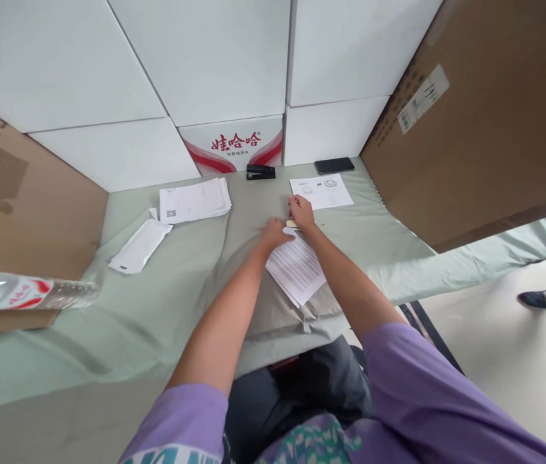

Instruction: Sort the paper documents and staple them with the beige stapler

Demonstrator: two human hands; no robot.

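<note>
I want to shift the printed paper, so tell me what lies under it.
Grey-green cloth shows around the near edges of the printed paper; whatever lies directly beneath is covered and cannot be seen.

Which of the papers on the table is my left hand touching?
The printed sheets nearest you, with your left hand at their far end; the thick pile and the stamped sheet beside the phone lie apart from that hand.

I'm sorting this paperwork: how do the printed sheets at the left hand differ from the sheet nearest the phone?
The printed sheets carry lines of text; the marked sheet shows round marks and much bare white. The printed sheets lie farther from the white boxes than the marked sheet. Both are white paper on the cloth.
</note>
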